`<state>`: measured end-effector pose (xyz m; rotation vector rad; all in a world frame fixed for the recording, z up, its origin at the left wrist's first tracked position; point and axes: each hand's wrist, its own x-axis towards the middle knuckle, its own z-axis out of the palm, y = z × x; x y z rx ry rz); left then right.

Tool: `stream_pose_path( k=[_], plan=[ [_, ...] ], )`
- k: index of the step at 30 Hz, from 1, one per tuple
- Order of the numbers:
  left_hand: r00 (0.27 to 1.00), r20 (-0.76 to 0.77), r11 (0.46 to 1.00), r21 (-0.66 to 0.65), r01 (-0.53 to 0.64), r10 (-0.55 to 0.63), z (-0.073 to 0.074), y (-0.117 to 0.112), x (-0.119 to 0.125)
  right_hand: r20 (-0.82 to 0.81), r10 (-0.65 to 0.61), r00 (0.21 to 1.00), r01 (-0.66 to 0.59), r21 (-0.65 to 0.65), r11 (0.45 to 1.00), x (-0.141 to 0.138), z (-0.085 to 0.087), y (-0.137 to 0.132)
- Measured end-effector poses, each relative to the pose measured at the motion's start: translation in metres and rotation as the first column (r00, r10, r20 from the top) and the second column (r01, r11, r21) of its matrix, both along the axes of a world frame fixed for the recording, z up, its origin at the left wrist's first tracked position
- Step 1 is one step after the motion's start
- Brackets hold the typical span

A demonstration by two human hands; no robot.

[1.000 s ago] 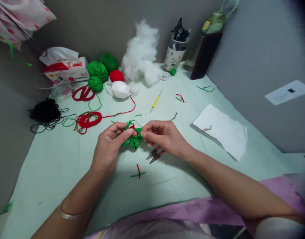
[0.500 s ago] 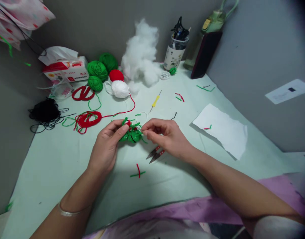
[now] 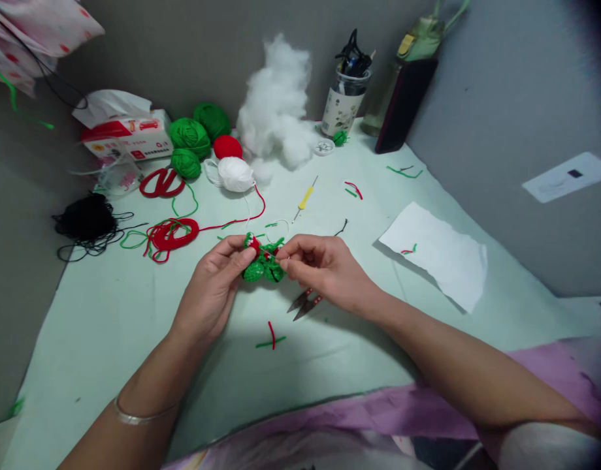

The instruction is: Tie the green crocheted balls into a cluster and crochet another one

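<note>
Gray walls box in a pale green desk; yellow-handled hook lies mid-desk, use as landmark. Green-and-red crochet piece is nearer the person than the hook and slightly left of it, held between both hands. Left hand is clamped on the piece's left edge, thumb on top. Right hand has thumb and index pinched together at the piece's right side on a thin item, needle or thread, too small to tell.

Snips lie on the near side of the hook, partly under the right hand. Crossed red and green yarn scraps lie nearer still. Left of the hook: red yarn coil, black yarn, red-handled scissors. Beyond it to the left: white yarn ball, red ball, green balls, tissue box, white stuffing. Beyond it to the right: pen cup, bottle, dark flat device upright against bottle. Right of the hook, slightly nearer: torn white paper with small yarn bits on it.
</note>
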<state>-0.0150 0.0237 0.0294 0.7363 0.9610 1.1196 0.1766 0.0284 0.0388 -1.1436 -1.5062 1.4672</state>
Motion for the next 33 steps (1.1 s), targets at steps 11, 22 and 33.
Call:
stream_pose_path(
  k=[11,22,33],
  plan=[
    [0.991,0.132,0.995,-0.090,0.037,-0.025,-0.002,0.003,0.002,-0.075,0.019,0.997,-0.017,0.025,1.000,-0.001,-0.001,0.001],
    [0.985,0.165,0.990,-0.116,0.076,-0.056,-0.003,0.001,0.001,0.076,-0.033,0.997,0.006,0.328,0.945,0.002,-0.005,0.002],
    [0.973,0.145,0.980,-0.069,0.188,-0.177,-0.003,0.001,-0.003,0.102,-0.071,0.992,-0.012,0.648,0.762,0.003,-0.014,0.002]
  ],
)
